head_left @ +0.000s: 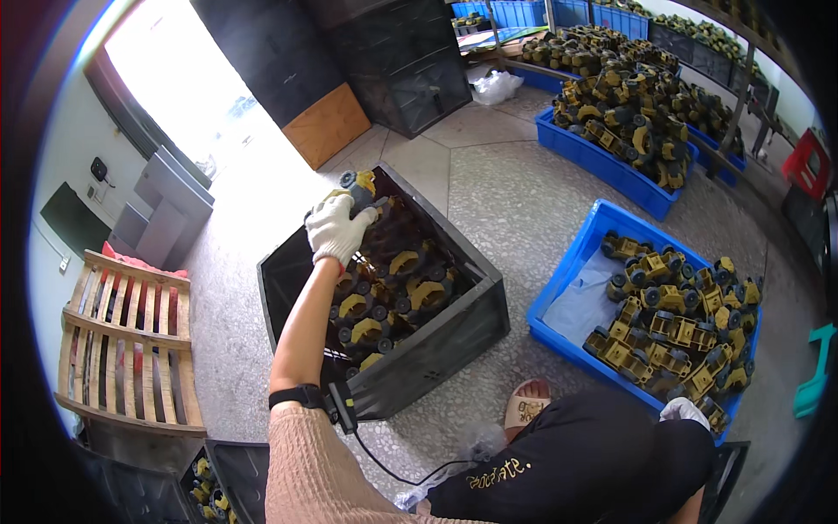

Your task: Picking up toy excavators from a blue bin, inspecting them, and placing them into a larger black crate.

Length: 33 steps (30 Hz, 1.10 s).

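Observation:
My left hand (336, 231), in a white knitted glove, is closed round a yellow toy vehicle (362, 185) with dark wheels. It is over the far-left part of a black crate (436, 332). Inside that crate lie several more yellow toy vehicles (404, 264) with dark wheels. At the lower right, my right hand (685, 412), also in a white glove, is beside my knee at the near edge of a blue tray (559, 336). Its fingers are mostly hidden. Yellow toy vehicles (668, 327) are heaped in the tray's right part.
Farther back stands another blue tray (602, 170) piled with toy vehicles. Black crates (393, 70) are stacked behind a brown board (327, 127). A wooden pallet (127, 345) is at the left. A black cable (375, 458) runs from my left wrist; a teal stool (813, 371) is far right.

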Available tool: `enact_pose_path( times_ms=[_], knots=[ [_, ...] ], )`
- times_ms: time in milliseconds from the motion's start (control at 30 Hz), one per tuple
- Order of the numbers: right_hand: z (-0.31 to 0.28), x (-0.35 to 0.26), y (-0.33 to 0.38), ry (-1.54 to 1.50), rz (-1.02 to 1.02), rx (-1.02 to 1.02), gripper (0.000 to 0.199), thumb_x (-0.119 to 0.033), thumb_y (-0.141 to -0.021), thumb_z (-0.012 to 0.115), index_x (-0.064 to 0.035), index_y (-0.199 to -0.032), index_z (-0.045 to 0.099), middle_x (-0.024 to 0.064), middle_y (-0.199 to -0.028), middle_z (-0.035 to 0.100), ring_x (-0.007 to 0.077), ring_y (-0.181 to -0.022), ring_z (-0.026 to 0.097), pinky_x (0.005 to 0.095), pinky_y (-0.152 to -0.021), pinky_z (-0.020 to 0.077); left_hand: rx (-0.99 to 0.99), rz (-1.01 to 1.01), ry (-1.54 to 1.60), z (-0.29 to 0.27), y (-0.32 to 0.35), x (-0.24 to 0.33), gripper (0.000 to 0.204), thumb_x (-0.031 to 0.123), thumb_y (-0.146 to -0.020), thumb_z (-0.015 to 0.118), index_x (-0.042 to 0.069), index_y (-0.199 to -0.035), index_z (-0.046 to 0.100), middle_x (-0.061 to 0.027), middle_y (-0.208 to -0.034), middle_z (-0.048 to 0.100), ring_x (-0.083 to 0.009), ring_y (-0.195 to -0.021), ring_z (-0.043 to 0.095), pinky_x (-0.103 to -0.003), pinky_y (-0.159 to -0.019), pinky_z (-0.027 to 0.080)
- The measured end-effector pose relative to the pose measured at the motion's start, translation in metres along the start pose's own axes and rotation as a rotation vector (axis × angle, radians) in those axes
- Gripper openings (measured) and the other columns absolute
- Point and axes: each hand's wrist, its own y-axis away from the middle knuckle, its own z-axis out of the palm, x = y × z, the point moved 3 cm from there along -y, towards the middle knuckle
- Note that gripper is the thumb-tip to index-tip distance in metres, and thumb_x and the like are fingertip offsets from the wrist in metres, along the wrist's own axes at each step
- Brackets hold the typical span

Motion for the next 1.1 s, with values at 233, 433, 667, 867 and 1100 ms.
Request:
enact_pose_path(
  times_ms=[233, 433, 667, 867, 1100],
  knots=[
    [0.008, -0.011, -0.008, 0.254, 0.068, 0.037, 0.044, -0.037, -0.105, 0.049, -0.0020, -0.086, 0.067, 0.0037, -0.087, 0.065, 0.0135, -0.079, 0.059, 0.0278, -0.076, 0.0471, -0.166, 0.046, -0.062, 0.064, -0.030, -0.014, 0.054, 0.052, -0.081, 0.067, 0.005, -0.107, 0.070, -0.0144, -0.115, 0.068, -0.0341, -0.114, 0.060, -0.044, -0.097, 0.047],
    [0.012, -0.015, -0.012, 0.326, 0.074, 0.041, 0.043, -0.036, -0.105, 0.047, -0.0018, -0.088, 0.068, 0.0041, -0.089, 0.067, 0.0149, -0.082, 0.060, 0.0296, -0.079, 0.0475, -0.186, -0.043, -0.052, 0.089, -0.030, -0.014, 0.053, 0.050, -0.083, 0.066, 0.006, -0.113, 0.067, -0.0123, -0.120, 0.067, -0.0339, -0.114, 0.060, -0.044, -0.098, 0.047],
    [0.018, -0.029, -0.013, 0.398, 0.087, 0.038, 0.041, -0.034, -0.104, 0.047, -0.0030, -0.087, 0.068, 0.0044, -0.087, 0.066, 0.0154, -0.082, 0.060, 0.0292, -0.078, 0.0469, -0.057, 0.037, -0.162, 0.117, -0.016, -0.004, 0.060, 0.052, -0.087, 0.068, 0.005, -0.123, 0.062, -0.0132, -0.123, 0.064, -0.0311, -0.120, 0.055, -0.047, -0.115, 0.033],
    [0.025, -0.025, -0.019, 0.383, 0.038, -0.001, 0.034, -0.027, -0.102, 0.048, -0.0032, -0.086, 0.067, 0.0049, -0.086, 0.065, 0.0159, -0.082, 0.061, 0.0297, -0.079, 0.0478, -0.088, 0.050, -0.301, 0.102, 0.004, -0.005, 0.075, 0.046, -0.082, 0.074, 0.006, -0.140, 0.049, -0.0112, -0.141, 0.050, -0.0313, -0.134, 0.044, -0.050, -0.120, 0.027],
    [0.026, -0.028, -0.013, 0.405, 0.025, 0.004, 0.033, -0.026, -0.102, 0.048, -0.0031, -0.087, 0.067, 0.0051, -0.086, 0.065, 0.0163, -0.083, 0.062, 0.0304, -0.079, 0.0482, -0.119, 0.057, -0.404, 0.105, 0.005, -0.005, 0.078, 0.044, -0.085, 0.071, 0.007, -0.147, 0.042, -0.0111, -0.148, 0.044, -0.0284, -0.137, 0.042, -0.049, -0.121, 0.024]
  ],
)
